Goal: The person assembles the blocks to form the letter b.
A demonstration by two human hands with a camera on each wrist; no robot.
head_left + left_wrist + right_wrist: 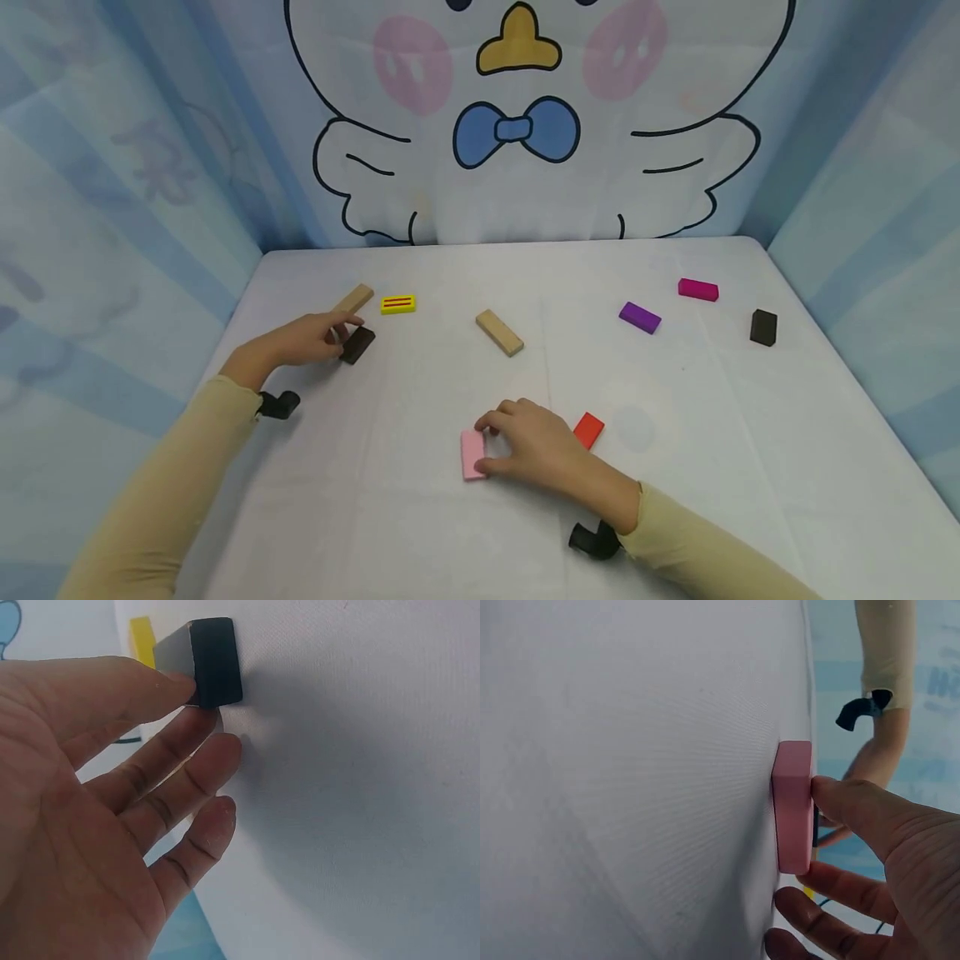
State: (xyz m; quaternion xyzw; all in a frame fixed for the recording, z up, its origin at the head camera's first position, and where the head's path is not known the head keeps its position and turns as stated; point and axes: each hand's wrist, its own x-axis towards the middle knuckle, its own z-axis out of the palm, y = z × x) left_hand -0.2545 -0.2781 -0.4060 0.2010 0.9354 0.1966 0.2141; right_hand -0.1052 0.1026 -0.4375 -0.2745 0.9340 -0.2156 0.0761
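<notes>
On the left of the table my left hand [303, 340] has its thumb and forefinger at the near end of a black block [357, 344], pinching it. In the left wrist view the thumb lies on the face of that black block [216, 664], and the other fingers are loosely bent below it. Front and centre, my right hand [536, 442] pinches a pink block [472, 455], thumb near one end and forefinger at the other. The right wrist view shows the pink block [793, 806] flat on the white cloth.
Beyond the left hand are a wooden block [355, 298] and a yellow block with red stripes [398, 304]. Another wooden block [499, 332] lies mid-table. A red block [588, 429] is behind the right hand. Purple [640, 317], magenta [698, 289] and black blocks [763, 327] lie right.
</notes>
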